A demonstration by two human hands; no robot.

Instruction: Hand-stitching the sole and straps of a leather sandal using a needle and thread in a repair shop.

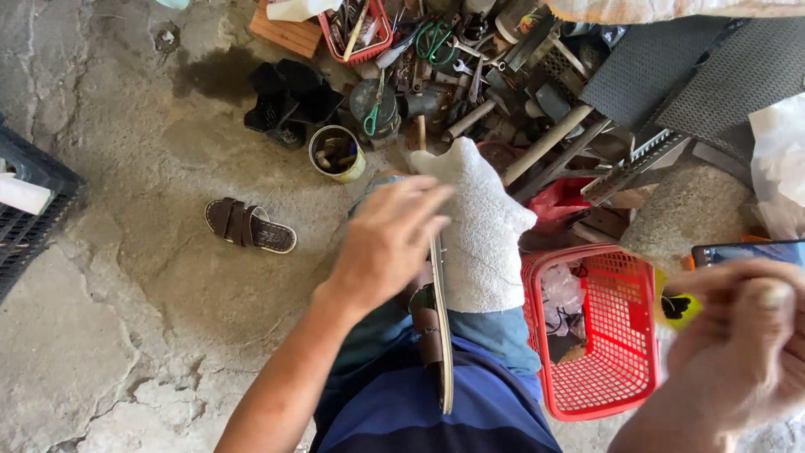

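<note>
My left hand [387,242] hovers with its fingers spread over a long thin blade [441,327] that lies along my lap, its handle end wrapped in a brown sheath. A white cloth [482,226] is draped over my knee beside the blade. My right hand [738,344] is blurred at the right edge, fingers pinched on a small yellow object [677,307] with a dark mark. I cannot tell whether my left hand touches the blade.
A red plastic basket [625,369] stands by my right leg. A heap of tools, pipes and scrap [470,75] fills the top. A tin can [337,154], a brown sandal [250,225] and a dark crate [33,210] sit on the cracked concrete floor.
</note>
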